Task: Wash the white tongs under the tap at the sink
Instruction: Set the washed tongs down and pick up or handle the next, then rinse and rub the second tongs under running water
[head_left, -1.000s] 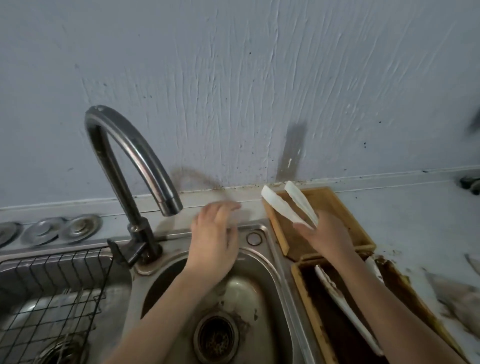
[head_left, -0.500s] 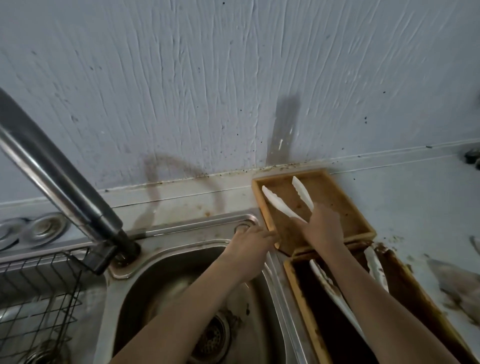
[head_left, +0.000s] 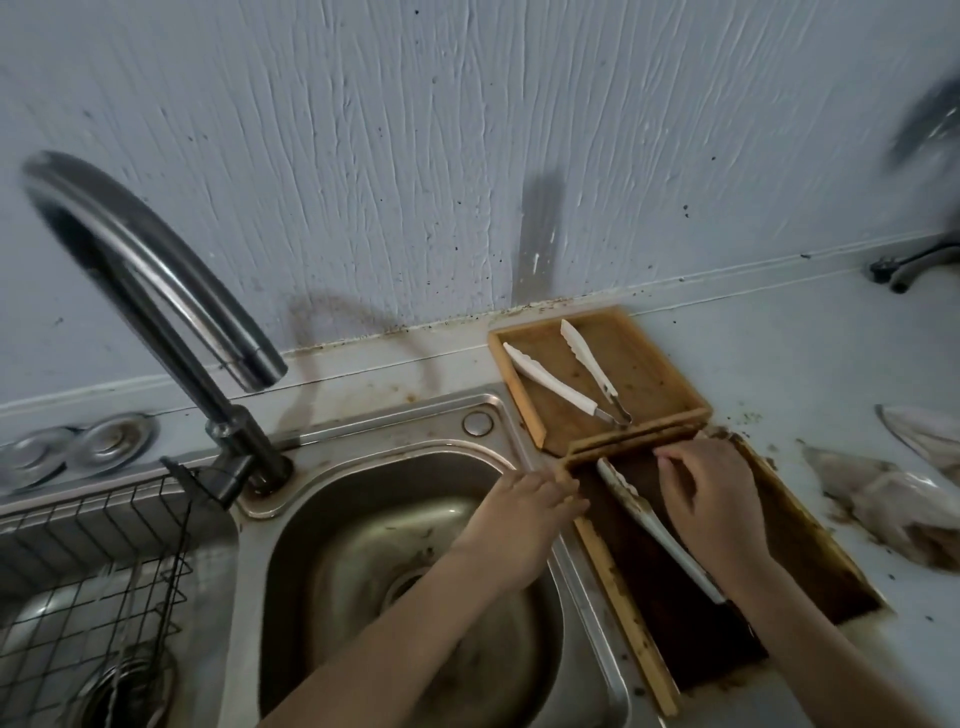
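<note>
Two white tongs (head_left: 569, 381) lie open in the small wooden tray (head_left: 670, 382) beside the sink (head_left: 332, 499), touched by neither hand. Left hand (head_left: 524, 512) rests on the larger tray's (head_left: 621, 597) rim, fingers loosely extended; right hand (head_left: 711, 499) hovers inside it, fingers curled, gripping nothing I can make out.

Tongs: 1 white pair (head_left: 569, 377) laid open in the small wooden tray (head_left: 670, 364)
Right hand (head_left: 714, 499): curled over the second tongs (head_left: 644, 514)
Left hand (head_left: 524, 514): rested at the sink (head_left: 395, 415) edge
</note>
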